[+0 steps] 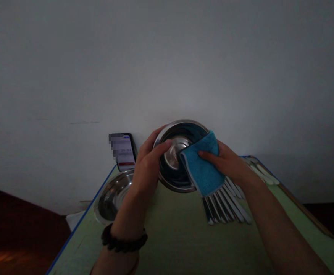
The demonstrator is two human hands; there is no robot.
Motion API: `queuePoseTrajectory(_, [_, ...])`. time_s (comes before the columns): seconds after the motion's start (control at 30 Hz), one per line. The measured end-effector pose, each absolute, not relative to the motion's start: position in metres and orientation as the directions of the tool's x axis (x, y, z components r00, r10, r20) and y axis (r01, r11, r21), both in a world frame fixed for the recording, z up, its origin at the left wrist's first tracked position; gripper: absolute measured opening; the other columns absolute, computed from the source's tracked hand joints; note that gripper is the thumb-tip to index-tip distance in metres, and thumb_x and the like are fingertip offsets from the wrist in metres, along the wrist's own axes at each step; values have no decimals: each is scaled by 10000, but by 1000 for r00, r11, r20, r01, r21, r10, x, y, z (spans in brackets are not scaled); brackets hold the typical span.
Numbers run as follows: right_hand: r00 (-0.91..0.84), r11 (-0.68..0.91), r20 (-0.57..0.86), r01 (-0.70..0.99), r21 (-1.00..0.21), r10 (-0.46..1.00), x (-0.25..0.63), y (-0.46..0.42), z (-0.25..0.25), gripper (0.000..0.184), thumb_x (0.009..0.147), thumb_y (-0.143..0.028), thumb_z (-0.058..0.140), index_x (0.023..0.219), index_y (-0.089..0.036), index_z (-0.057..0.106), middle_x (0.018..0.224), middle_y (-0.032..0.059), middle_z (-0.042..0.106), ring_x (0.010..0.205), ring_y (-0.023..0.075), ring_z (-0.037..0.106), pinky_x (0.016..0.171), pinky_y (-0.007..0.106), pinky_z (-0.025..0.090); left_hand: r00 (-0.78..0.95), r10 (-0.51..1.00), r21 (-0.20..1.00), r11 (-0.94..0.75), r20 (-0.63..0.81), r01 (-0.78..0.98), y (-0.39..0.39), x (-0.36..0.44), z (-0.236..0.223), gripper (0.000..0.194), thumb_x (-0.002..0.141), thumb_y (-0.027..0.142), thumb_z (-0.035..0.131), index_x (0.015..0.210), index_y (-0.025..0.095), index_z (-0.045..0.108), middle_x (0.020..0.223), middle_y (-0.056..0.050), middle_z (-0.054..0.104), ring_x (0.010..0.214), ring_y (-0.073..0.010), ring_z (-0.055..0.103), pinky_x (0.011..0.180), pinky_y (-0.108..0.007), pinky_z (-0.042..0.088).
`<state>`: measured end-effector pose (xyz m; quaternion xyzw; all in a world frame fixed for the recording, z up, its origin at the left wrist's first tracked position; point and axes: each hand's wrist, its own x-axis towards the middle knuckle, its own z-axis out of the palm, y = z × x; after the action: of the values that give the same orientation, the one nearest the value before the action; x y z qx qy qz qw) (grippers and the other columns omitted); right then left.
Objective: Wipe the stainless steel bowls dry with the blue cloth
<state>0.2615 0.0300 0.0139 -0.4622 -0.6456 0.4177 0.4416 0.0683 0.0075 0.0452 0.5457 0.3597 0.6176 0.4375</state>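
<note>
A metal bowl (174,158) is held at the centre of the frame, tilted so that its inside is turned toward the camera; whether its lower rim is touching the tabletop (181,236) cannot be told. Its left side is clasped by the left hand (148,164), the thumb laid inside over the rim and the fingers hidden behind. A blue cloth (205,164) is pinched by the right hand (229,162), its grip closed with the thumb on the front; the cloth is draped over the bowl's right rim, and how much of the wall is caught behind it is not shown. If the left thumb were loosened while the cloth was pushed hard, the bowl could be spun or let slip, since smooth metal offers little to hold. A drop toward the lower right could be taken by the fanned cutlery (226,210), whose upper ends are covered by the cloth in this view; by a trailing cloth edge, too, that row could be disarranged. At the left, the second bowl (109,198) is partly hidden by the left forearm and could be nudged by a lowered wrist or the dark bracelet (123,240). The phone (126,152), propped near the wall (167,65) at centre left, could be toppled by a swung elbow.
</note>
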Motion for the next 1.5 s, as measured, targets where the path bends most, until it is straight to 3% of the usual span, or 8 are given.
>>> queuePoseTrajectory(0.2, [-278,327,231,377,-866,933,269,29,18,410,784,-357,563,1163,-226,476,1079,60,617,949,222,592,825,409,472,238,934,953,-221,268,-206,0,67,52,399,798,309,541,1182,203,557,1096,-51,648,1018,-237,583,878,-331,454])
queuePoseTrajectory(0.4, [-292,414,299,528,-742,908,270,29,19,386,775,-362,566,1131,-228,495,1024,47,618,883,215,582,764,377,467,373,880,953,-298,294,-48,-1,67,52,370,818,319,533,1166,201,577,1135,-56,636,1061,-244,561,866,-329,458])
queuePoseTrajectory(0.53, [-162,361,334,599,-715,929,267,32,20,368,759,-436,565,1036,-197,527,948,62,628,829,220,584,717,365,459,293,890,935,-350,350,-54,6,69,47,315,828,286,526,1119,194,604,1124,-47,644,1074,-218,558,893,-316,449])
queuePoseTrajectory(0.67, [2,279,352,607,-744,936,262,33,19,411,767,-521,514,1012,-191,533,938,81,640,831,236,595,704,369,455,68,896,896,-430,438,-110,9,75,44,321,818,303,536,1126,234,594,1140,-20,636,1091,-205,551,921,-328,443])
queuePoseTrajectory(0.83, [-56,219,229,578,-786,972,253,33,13,437,802,-584,403,802,-188,589,802,89,673,766,246,631,645,352,466,-189,812,817,-572,552,-68,5,86,43,335,825,308,521,1152,256,571,1171,4,613,1097,-188,543,936,-312,431])
queuePoseTrajectory(1.03, [-124,212,173,639,-739,977,256,32,13,392,801,-523,451,789,-168,617,769,94,683,704,224,641,585,305,462,-260,816,846,-533,516,6,11,84,36,281,798,270,543,1073,238,596,1001,8,663,922,-162,608,795,-271,488])
queuePoseTrajectory(1.23, [-184,287,229,757,-588,956,269,30,23,267,796,-398,499,728,-159,598,725,73,670,659,200,615,560,267,420,3,904,880,-418,428,227,15,76,36,229,777,208,542,994,232,612,711,33,652,603,-113,596,531,-205,467])
queuePoseTrajectory(1.5, [-151,305,339,830,-466,929,258,25,26,215,787,-281,517,952,-166,595,891,96,677,795,229,614,670,302,409,259,848,752,-530,463,391,14,77,35,247,852,241,458,1043,206,610,965,-18,677,900,-147,605,822,-274,458])
